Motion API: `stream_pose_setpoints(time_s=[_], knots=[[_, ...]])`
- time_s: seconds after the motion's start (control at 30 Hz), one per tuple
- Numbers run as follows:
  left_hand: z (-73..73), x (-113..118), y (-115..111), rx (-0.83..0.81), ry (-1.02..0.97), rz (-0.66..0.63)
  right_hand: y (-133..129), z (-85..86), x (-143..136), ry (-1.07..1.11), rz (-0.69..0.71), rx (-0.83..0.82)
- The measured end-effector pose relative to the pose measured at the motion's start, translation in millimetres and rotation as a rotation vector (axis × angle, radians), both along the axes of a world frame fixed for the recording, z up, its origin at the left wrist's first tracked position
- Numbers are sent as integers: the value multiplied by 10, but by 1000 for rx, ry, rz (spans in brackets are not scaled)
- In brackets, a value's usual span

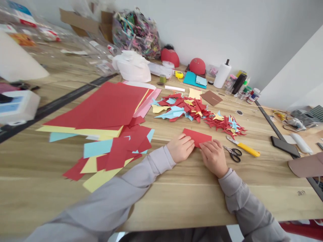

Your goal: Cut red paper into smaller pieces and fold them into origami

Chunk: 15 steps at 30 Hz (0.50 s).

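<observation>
A small red paper rectangle [198, 136] lies on the table in front of me. My left hand [181, 148] is closed over its lower left end, fingers curled together. At the lower right edge, my right hand [214, 157] grips the same paper, with the fingertips bent down onto it. Both thumbs are mostly hidden. Just right of my right hand rest black-handled scissors [234, 154] and a yellow utility knife [244, 147]. Beyond the paper spreads a pile of folded paper pieces [186, 108] in red, blue and yellow.
To the left lie large red sheets [101, 106] and cut paper strips [118, 148]. Farther back stand a white cloth bundle [132, 65], a bag of colourful scraps [136, 33] and a white bottle [222, 74]. A black phone [285, 146] lies at right.
</observation>
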<state>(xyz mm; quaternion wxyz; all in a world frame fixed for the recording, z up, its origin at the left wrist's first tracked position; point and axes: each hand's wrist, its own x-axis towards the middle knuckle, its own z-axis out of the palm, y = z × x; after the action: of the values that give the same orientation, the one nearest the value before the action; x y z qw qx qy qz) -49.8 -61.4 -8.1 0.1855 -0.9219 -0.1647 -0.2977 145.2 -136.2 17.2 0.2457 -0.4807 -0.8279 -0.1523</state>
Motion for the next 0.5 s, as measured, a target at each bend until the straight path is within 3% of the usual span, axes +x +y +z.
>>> stream_pose_setpoints(time_s=[0.17, 0.3, 0.5], knots=[[123, 7, -79, 87, -3, -48, -5, 10, -48, -59, 50, 16], [153, -37, -28, 125, -123, -67, 7, 44, 13, -42, -2, 48], [341, -220, 66, 233, -210, -63, 35, 88, 174, 25, -53, 138]])
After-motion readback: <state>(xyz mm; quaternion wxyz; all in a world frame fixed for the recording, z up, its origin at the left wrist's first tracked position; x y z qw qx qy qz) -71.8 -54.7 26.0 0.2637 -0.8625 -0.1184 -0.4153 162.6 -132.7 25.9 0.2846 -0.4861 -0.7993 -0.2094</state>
